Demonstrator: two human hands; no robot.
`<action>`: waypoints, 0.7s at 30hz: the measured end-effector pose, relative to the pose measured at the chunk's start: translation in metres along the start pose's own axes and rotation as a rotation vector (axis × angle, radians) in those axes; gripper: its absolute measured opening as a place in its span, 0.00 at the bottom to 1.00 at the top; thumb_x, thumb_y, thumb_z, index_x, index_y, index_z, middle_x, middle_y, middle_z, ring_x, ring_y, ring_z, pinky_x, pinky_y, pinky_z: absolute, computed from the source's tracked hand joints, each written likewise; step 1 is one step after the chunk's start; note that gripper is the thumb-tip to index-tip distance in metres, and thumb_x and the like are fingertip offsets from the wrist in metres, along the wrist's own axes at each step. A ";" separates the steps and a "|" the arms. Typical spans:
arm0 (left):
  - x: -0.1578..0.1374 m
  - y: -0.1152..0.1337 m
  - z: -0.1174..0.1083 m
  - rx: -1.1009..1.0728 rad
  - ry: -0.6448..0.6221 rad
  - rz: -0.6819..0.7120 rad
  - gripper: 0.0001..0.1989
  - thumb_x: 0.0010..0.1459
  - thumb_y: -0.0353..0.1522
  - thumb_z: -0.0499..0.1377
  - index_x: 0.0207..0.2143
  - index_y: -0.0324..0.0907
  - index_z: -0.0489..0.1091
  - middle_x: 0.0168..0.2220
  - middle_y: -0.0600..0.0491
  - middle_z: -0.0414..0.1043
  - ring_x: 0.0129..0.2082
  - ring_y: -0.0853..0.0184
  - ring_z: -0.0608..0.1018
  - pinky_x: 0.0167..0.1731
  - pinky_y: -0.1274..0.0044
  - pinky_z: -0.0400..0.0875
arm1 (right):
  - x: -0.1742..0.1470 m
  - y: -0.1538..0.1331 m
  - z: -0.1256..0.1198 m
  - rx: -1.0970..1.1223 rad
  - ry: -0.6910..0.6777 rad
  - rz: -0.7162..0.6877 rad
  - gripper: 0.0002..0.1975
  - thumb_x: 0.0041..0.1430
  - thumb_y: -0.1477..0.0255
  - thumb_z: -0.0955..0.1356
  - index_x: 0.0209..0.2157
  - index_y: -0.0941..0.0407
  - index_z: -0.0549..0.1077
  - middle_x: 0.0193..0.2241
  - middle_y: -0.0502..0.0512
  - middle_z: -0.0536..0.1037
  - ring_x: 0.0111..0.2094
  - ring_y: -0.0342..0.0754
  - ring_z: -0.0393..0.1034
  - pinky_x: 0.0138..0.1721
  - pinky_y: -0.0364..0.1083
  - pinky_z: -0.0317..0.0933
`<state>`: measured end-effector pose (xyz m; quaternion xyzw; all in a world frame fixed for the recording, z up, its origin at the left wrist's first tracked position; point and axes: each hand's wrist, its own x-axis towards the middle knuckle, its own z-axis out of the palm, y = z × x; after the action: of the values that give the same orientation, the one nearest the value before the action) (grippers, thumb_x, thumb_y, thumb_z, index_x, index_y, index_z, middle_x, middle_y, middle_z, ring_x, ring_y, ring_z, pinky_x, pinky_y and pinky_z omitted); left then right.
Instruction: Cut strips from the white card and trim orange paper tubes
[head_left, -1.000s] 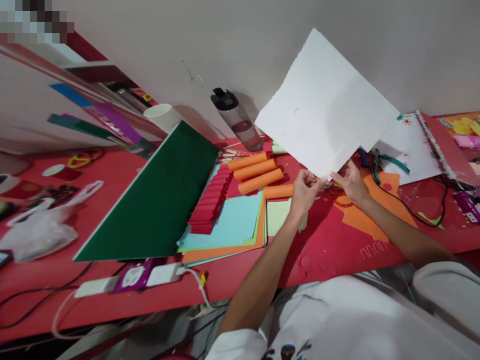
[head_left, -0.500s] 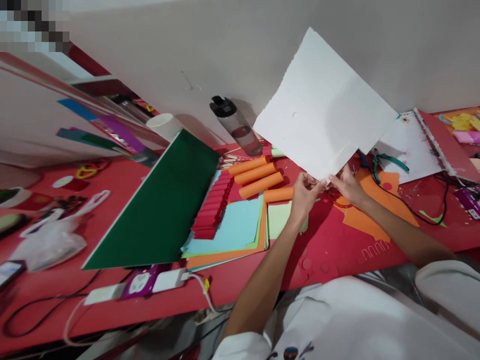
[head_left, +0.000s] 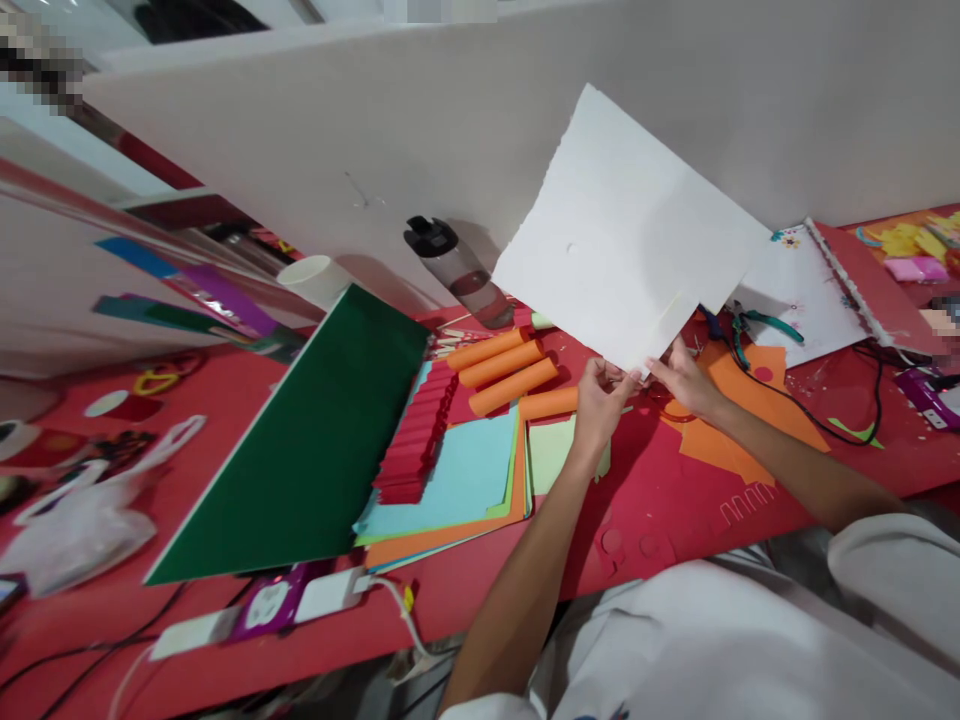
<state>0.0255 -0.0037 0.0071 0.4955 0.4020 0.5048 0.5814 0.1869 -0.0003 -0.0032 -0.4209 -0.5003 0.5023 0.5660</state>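
Note:
A large white sheet of foam board or thick card (head_left: pixel 630 220), rough along its left edge, is held up at its lower corner. My left hand (head_left: pixel 602 400) pinches that corner between thumb and fingers. Close beside it, my right hand (head_left: pixel 688 380) grips the lower right edge, by a narrow strip that stands out from the sheet. Below and behind the hands lie orange paper pieces (head_left: pixel 750 440) and red sheet (head_left: pixel 637 500) with round cut-outs. Orange paper rolls (head_left: pixel 514 388) rest left of my left hand.
A green board (head_left: pixel 300 450) leans at the left beside folded red paper (head_left: pixel 416 440) and coloured sheets (head_left: pixel 472 460). Behind stand a water bottle (head_left: pixel 461 270) and a white cup (head_left: pixel 313 280). Pliers (head_left: pixel 742 330), a black cable (head_left: pixel 874 400) and a power strip (head_left: pixel 274 605) lie about.
The camera view has shifted, so most things on the table sit slightly lower and further left. Both hands keep hold of the white sheet.

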 end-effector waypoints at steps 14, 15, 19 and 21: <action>-0.006 0.000 0.000 -0.010 0.054 -0.065 0.28 0.50 0.46 0.74 0.37 0.46 0.58 0.34 0.57 0.74 0.33 0.68 0.82 0.38 0.73 0.80 | -0.001 0.003 -0.001 0.018 -0.026 -0.006 0.28 0.57 0.61 0.75 0.55 0.47 0.63 0.54 0.57 0.80 0.52 0.57 0.79 0.47 0.57 0.79; -0.006 0.000 0.000 -0.008 0.062 -0.054 0.28 0.50 0.45 0.74 0.37 0.46 0.58 0.34 0.58 0.73 0.33 0.68 0.82 0.39 0.73 0.79 | -0.001 0.004 -0.001 0.015 -0.021 -0.006 0.27 0.57 0.61 0.75 0.54 0.48 0.63 0.54 0.57 0.80 0.52 0.57 0.79 0.48 0.57 0.79; -0.007 0.001 0.001 0.014 0.077 -0.044 0.26 0.51 0.43 0.74 0.37 0.46 0.59 0.34 0.58 0.72 0.34 0.68 0.82 0.38 0.74 0.79 | 0.001 0.006 -0.001 0.028 -0.012 0.011 0.26 0.56 0.62 0.75 0.53 0.48 0.63 0.51 0.56 0.81 0.47 0.56 0.80 0.43 0.55 0.79; -0.007 0.001 0.001 0.022 0.074 -0.059 0.25 0.52 0.43 0.73 0.38 0.46 0.60 0.35 0.58 0.72 0.33 0.68 0.82 0.37 0.74 0.79 | 0.001 0.005 -0.002 0.038 -0.005 0.010 0.29 0.56 0.62 0.75 0.55 0.47 0.62 0.51 0.56 0.81 0.46 0.56 0.80 0.43 0.55 0.79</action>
<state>0.0247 -0.0111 0.0083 0.4706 0.4433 0.5011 0.5752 0.1877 0.0016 -0.0079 -0.4114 -0.4900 0.5155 0.5699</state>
